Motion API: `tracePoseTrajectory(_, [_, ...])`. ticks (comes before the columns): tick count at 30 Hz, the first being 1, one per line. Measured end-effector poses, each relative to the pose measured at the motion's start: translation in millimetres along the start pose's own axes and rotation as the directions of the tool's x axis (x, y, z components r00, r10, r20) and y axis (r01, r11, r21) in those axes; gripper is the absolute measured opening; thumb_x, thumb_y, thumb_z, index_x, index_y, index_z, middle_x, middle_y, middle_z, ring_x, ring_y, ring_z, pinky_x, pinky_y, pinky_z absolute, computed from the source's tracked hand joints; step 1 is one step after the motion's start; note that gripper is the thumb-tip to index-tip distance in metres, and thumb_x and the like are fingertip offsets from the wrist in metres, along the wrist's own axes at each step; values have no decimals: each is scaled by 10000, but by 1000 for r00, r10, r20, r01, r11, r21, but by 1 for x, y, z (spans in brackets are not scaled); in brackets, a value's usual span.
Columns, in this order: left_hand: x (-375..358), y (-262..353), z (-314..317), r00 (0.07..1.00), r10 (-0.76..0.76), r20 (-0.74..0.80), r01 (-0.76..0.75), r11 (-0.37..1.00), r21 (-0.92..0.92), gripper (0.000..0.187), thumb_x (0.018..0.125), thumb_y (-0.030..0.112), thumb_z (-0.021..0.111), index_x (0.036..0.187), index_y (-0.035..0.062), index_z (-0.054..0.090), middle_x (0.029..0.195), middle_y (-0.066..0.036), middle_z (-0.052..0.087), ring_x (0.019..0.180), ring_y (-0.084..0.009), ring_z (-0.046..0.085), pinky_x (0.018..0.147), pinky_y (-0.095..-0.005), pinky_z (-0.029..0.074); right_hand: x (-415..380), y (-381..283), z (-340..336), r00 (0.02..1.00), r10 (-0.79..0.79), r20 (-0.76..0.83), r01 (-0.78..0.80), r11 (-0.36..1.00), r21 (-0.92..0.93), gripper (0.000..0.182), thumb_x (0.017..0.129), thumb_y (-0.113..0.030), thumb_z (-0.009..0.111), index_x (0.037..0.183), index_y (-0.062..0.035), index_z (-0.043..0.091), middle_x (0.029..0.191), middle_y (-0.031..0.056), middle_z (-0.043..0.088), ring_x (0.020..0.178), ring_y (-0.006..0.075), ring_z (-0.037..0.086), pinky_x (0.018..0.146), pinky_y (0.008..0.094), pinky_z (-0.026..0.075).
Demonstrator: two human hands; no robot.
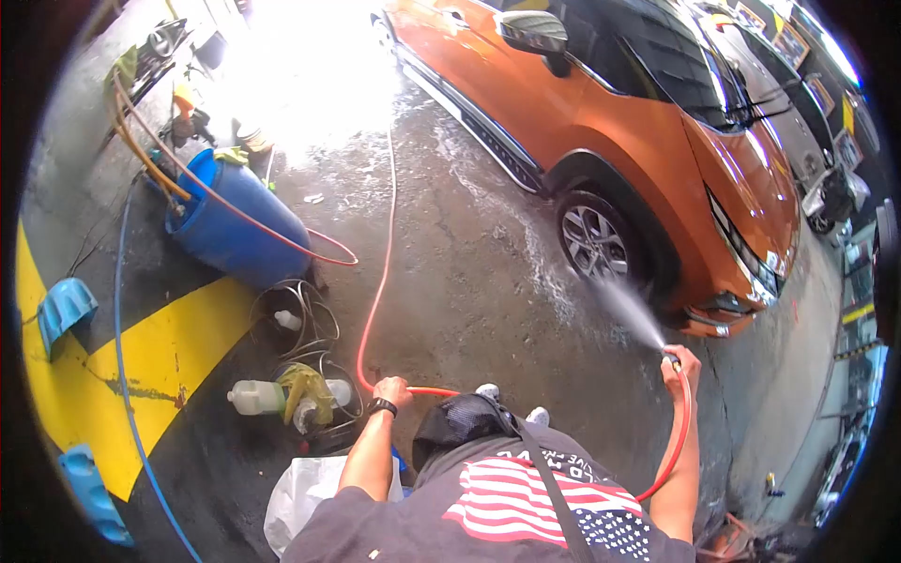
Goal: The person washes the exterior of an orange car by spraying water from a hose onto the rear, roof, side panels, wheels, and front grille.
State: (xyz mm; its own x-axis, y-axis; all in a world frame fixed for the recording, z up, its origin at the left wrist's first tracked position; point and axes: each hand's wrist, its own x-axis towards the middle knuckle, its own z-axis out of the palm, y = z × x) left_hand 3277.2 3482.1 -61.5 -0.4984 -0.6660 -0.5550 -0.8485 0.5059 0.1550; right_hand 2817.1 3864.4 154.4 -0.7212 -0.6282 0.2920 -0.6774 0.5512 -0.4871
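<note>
My right hand is closed around a spray nozzle on the end of the red hose. A white cone of water shoots from it toward the front wheel of an orange car. Lower left, my left hand grips the red hose, which trails away up the floor and also loops past my body to the nozzle. Suds and water streak the concrete beside the car.
At left, a blue barrel leans with hoses over its rim. A blue hose crosses the yellow floor stripe. Near my left arm lie a bottle, coiled thin tubing and a white bag. A motorcycle stands beyond the car.
</note>
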Motion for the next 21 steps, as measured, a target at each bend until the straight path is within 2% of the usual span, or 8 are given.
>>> tracePoseTrajectory(2, [0,2,-4,1000,-20,-2,21,1000,21,215,741,269,619,870,139,732,884,-134,689,868,-310,663,776,-422,523,7,-17,-6,994,-59,-95,61,998,21,212,695,-67,557,883,-13,639,798,179,632,734,312,627,681,371,490])
tracePoseTrajectory(4, [0,2,-5,1000,-25,13,25,1000,19,220,739,260,603,874,138,727,892,-138,685,877,-317,660,787,-432,519,14,-42,-16,990,36,-134,-37,999,-6,214,726,-57,553,917,-11,638,821,178,639,753,314,637,696,355,496])
tracePoseTrajectory(6, [4,-4,-2,1000,-8,17,8,1000,14,220,729,229,586,870,130,723,888,-145,681,879,-324,655,797,-438,513,17,-47,-16,975,-48,-218,40,998,-40,214,753,-55,553,944,-23,643,828,179,639,750,307,637,686,359,495])
tracePoseTrajectory(10, [4,-8,-3,999,-10,-38,10,1000,4,206,713,204,591,839,122,731,847,-162,678,859,-325,658,787,-429,510,7,-24,6,998,26,-55,-30,997,-74,203,759,-56,556,943,-38,639,814,185,643,763,324,642,700,373,505])
tracePoseTrajectory(11, [5,-10,-2,1000,-13,-4,13,1000,20,212,741,210,576,856,119,728,897,-161,678,888,-334,653,802,-439,514,5,-23,11,999,53,-9,-54,996,-72,206,764,-56,554,952,-35,635,806,189,641,763,326,643,702,376,506])
tracePoseTrajectory(17, [3,-14,11,999,-21,-40,20,1000,-22,194,721,192,575,812,98,719,878,-172,674,871,-348,650,793,-440,513,31,-61,7,985,-64,-161,65,998,2,216,781,-63,560,985,-25,621,835,197,635,748,331,637,690,378,506])
tracePoseTrajectory(19, [1,-13,10,999,-6,-49,5,1000,-23,196,714,180,571,810,96,720,873,-176,672,873,-347,650,788,-441,512,32,-48,16,986,-76,-145,77,997,0,211,781,-69,568,983,-31,614,835,194,628,736,333,632,675,379,504])
tracePoseTrajectory(21, [-1,-11,7,999,-15,-42,14,999,-32,197,713,177,570,810,95,720,873,-176,672,874,-347,650,786,-441,512,29,-39,23,996,-90,-3,90,995,40,204,778,-67,572,976,-31,606,821,195,623,738,339,630,668,381,502])
